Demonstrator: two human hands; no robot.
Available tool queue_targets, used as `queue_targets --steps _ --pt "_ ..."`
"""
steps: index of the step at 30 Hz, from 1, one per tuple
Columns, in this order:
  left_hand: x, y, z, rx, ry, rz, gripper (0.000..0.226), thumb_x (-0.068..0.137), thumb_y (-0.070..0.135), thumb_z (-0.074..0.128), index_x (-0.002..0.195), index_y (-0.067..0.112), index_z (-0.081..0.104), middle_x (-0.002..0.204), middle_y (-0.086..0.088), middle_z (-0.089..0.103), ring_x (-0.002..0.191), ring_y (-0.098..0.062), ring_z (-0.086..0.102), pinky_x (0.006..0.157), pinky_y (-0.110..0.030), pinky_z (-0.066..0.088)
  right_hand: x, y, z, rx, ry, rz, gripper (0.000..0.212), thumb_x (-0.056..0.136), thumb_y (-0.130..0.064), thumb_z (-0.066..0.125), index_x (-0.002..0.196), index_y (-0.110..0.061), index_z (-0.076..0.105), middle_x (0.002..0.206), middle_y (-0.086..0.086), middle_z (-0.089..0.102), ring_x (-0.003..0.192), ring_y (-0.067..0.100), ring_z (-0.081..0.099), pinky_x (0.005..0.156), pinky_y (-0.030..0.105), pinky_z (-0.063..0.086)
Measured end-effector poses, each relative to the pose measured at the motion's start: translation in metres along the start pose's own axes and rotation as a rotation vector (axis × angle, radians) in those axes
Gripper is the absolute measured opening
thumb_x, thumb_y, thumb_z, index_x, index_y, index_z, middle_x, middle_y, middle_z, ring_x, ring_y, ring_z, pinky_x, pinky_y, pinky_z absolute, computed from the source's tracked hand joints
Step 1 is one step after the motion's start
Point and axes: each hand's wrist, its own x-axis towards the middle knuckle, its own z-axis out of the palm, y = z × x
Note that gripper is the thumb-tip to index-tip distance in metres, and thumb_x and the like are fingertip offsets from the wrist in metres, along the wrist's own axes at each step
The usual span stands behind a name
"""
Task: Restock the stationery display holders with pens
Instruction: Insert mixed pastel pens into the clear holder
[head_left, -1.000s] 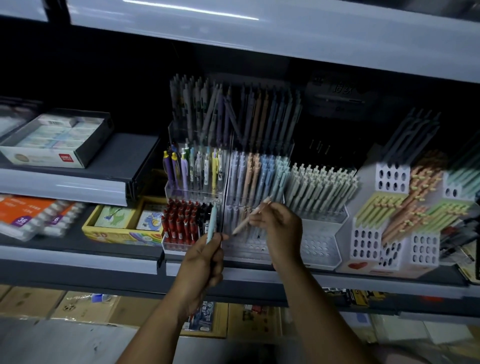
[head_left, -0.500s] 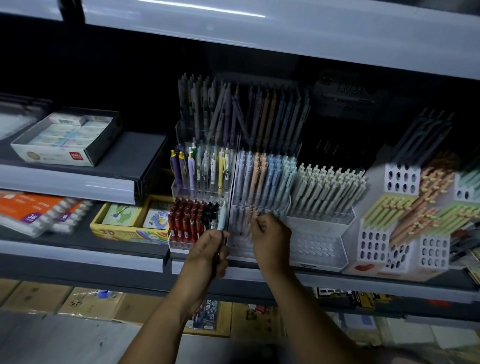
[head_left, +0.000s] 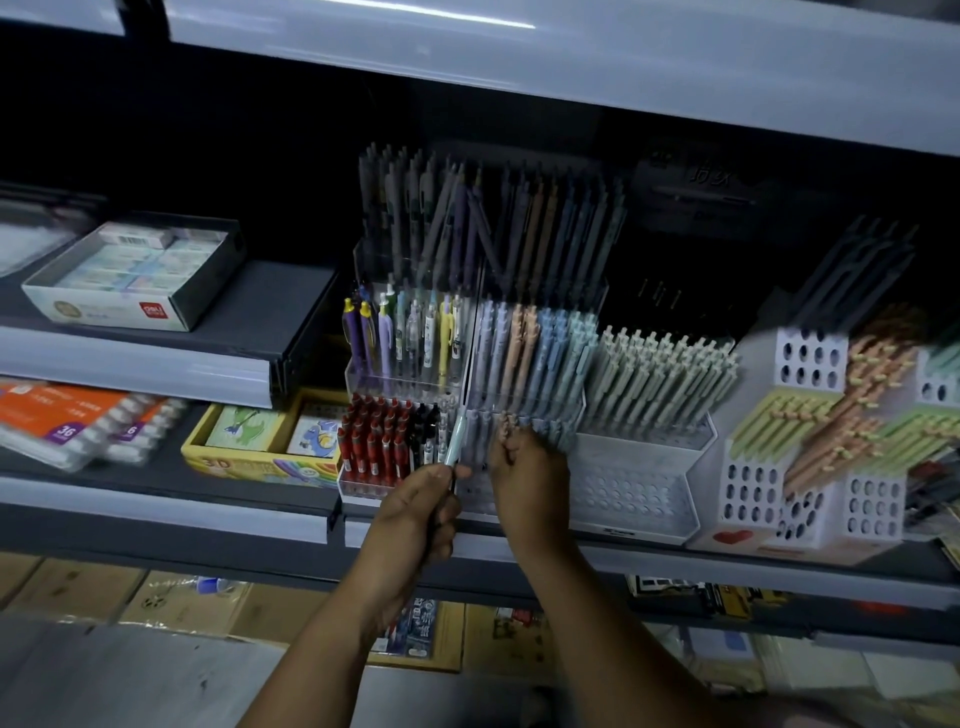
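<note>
1. Left hand (head_left: 415, 512): fist closed round the lower part of one pale teal pen (head_left: 456, 441), thumb on top. No other pen shows in it.
2. Pale teal pen: its long axis runs up and away from the left fist, leaning slightly toward the right hand. Its free end stands in front of the seam between the red pens (head_left: 371, 441) and the clear tiered holder (head_left: 524, 400).
3. Right hand (head_left: 530, 480): just beside the left hand, not touching it. Its fingers (head_left: 506, 434) are bent over the pen tops in the holder's front tier. Blur hides whether they pinch a pen or only press.
4. Front tier of the clear holder: directly beyond the right hand's knuckles, and up and to the right of the left fist. Only a few pens can be made out in it.
5. Judgement: the right hand is the nearer to the empty slots. The teal pen is already close to upright, so it needs a short shift to the right and a drop, either handed over or set in by the left hand.
6. White perforated tray (head_left: 634, 488): near the right hand's outer side, its front row bare.
</note>
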Motion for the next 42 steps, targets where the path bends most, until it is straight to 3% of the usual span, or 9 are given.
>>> queue_targets --steps 6,11,17,21,24,27,31,36,42 --pt "-0.001 0.000 0.000 0.007 0.002 -0.009 0.033 0.109 0.030 0.044 0.120 0.010 0.069 0.068 0.000 0.035 0.053 -0.011 0.029 0.049 -0.024 0.029 0.002 -0.001 0.005 -0.028 -0.030 0.057 0.023 0.097 -0.022 0.063 0.085 -0.005 0.072 0.077 0.012 0.072 0.069 0.027 0.068 0.060 0.032 0.055" --pt "-0.001 0.000 0.001 0.003 0.001 -0.015 0.033 0.108 0.030 0.046 0.120 0.010 0.069 0.068 -0.001 0.035 0.053 -0.012 0.027 0.048 -0.024 0.028 0.003 -0.006 0.004 -0.061 -0.025 0.061 0.023 0.099 -0.020 0.061 0.084 -0.004 0.069 0.076 0.012 0.068 0.069 0.025 0.064 0.060 0.024 0.037" --pt "-0.001 -0.001 0.000 -0.011 0.006 -0.023 0.033 0.107 0.030 0.047 0.118 0.012 0.073 0.067 -0.001 0.036 0.053 -0.012 0.027 0.048 -0.023 0.027 0.000 -0.004 0.000 0.023 -0.099 0.147 0.022 0.097 -0.027 0.067 0.085 -0.009 0.067 0.078 0.006 0.069 0.071 0.021 0.066 0.058 0.024 0.038" --pt "0.000 0.000 0.001 -0.046 -0.003 -0.045 0.033 0.107 0.026 0.047 0.121 0.007 0.071 0.066 0.000 0.036 0.053 -0.011 0.026 0.048 -0.023 0.024 -0.005 -0.012 -0.022 0.344 -0.113 0.218 0.027 0.097 -0.026 0.068 0.075 -0.012 0.063 0.065 -0.002 0.066 0.053 0.009 0.063 0.048 0.028 0.047" --pt "0.003 -0.001 0.002 -0.095 -0.034 -0.073 0.033 0.107 0.019 0.047 0.124 -0.001 0.067 0.066 -0.001 0.039 0.052 -0.011 0.026 0.046 -0.021 0.025 0.004 -0.025 -0.045 0.734 -0.331 0.389 0.039 0.100 -0.037 0.064 0.085 -0.001 0.071 0.063 0.007 0.062 0.047 0.015 0.058 0.044 0.025 0.040" --pt "0.004 -0.001 0.005 -0.151 -0.099 -0.100 0.038 0.104 0.012 0.046 0.129 -0.016 0.055 0.069 -0.006 0.044 0.056 -0.014 0.027 0.051 -0.026 0.023 0.014 -0.027 -0.064 0.957 -0.550 0.403 0.029 0.097 -0.033 0.067 0.100 -0.006 0.078 0.061 0.008 0.055 0.049 0.018 0.050 0.045 0.025 0.033" --pt "0.002 0.000 0.008 -0.144 -0.189 -0.097 0.038 0.102 0.013 0.047 0.127 -0.012 0.061 0.076 -0.014 0.058 0.059 -0.018 0.043 0.056 -0.028 0.035 0.013 -0.024 -0.072 0.944 -0.633 0.286 0.023 0.097 -0.023 0.067 0.106 -0.004 0.077 0.057 0.004 0.051 0.050 0.015 0.041 0.046 0.026 0.031" --pt "0.004 -0.006 0.007 0.030 -0.222 -0.095 0.030 0.101 0.013 0.056 0.120 -0.005 0.069 0.101 -0.025 0.072 0.073 -0.023 0.067 0.065 -0.028 0.055 0.010 -0.018 -0.073 0.901 -0.559 0.332 0.045 0.090 -0.026 0.077 0.097 0.015 0.059 0.057 0.010 0.050 0.048 0.019 0.046 0.043 0.024 0.035" --pt "0.006 -0.011 0.011 0.017 -0.213 -0.055 0.031 0.096 0.018 0.059 0.115 -0.003 0.072 0.104 -0.024 0.073 0.077 -0.024 0.069 0.073 -0.032 0.057 0.009 -0.016 -0.080 0.940 -0.619 0.297 0.024 0.100 -0.029 0.064 0.101 -0.008 0.075 0.082 0.016 0.068 0.057 0.019 0.050 0.052 0.031 0.036"
